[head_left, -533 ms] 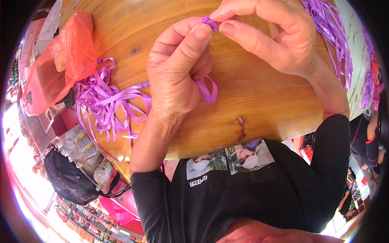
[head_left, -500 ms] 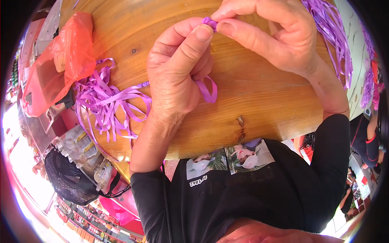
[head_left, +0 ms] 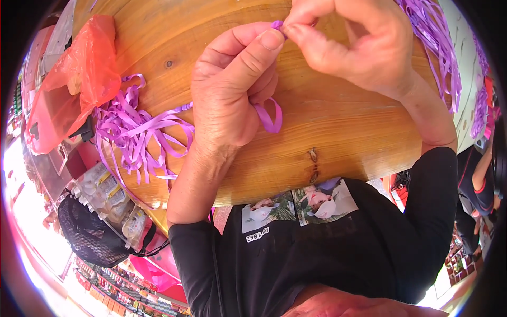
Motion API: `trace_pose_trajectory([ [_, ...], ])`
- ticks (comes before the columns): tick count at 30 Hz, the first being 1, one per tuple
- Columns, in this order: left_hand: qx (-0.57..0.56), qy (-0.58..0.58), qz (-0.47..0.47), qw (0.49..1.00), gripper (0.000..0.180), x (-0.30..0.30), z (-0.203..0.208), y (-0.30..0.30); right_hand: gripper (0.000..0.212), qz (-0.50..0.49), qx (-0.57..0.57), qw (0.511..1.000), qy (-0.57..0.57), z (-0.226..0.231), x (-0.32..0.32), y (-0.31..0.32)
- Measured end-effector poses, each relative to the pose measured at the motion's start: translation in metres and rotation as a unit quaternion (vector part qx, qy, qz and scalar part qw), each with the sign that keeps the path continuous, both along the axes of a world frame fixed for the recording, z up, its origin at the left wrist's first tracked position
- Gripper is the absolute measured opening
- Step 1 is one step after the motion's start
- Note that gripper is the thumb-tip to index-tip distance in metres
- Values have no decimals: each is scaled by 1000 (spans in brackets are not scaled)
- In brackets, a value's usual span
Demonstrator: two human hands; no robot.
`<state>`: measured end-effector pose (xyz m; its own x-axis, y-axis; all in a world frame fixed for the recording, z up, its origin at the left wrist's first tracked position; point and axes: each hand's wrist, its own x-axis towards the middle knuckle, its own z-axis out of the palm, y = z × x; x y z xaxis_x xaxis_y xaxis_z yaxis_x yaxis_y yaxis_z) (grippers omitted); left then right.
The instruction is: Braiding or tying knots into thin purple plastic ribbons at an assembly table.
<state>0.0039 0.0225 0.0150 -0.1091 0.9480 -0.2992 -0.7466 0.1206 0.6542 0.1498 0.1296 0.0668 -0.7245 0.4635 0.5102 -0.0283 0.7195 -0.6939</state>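
Note:
My left hand [head_left: 235,79] pinches a purple ribbon [head_left: 277,25] between thumb and forefinger near the far side of the table. Below its curled fingers hangs a loop of that ribbon, and to its left a braided or wound stretch leads toward a loose tangle of purple ribbons [head_left: 140,129]. My right hand [head_left: 359,47] is closed too, thumb tip against fingertip, right beside the pinched spot. Only a sliver of purple shows at its fingertips; the exact end it grips is mostly hidden.
On the left of the wooden table [head_left: 317,142] lies a red plastic bag [head_left: 92,68]. A bundle of purple ribbons [head_left: 435,47] drapes at the right edge. By the table's left side are a black mesh bag [head_left: 90,230] and a clear plastic case [head_left: 108,190]. Another person [head_left: 475,179] stands far right.
My right hand's thumb and fingertips have shifted slightly and now blur a little at the pinch. Less of the purple ribbon shows between the two hands. My left hand keeps its hold.

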Motion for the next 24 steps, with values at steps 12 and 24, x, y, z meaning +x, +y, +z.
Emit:
trace_pose_trajectory([
  [12, -16, 161, 12, 987, 14, 8, 13, 2, 3, 278, -223, 898, 256, -65, -18, 28],
  [24, -15, 118, 63, 991, 11, 1, 10, -1, 3, 254, -177, 919, 245, -69, -17, 32],
])
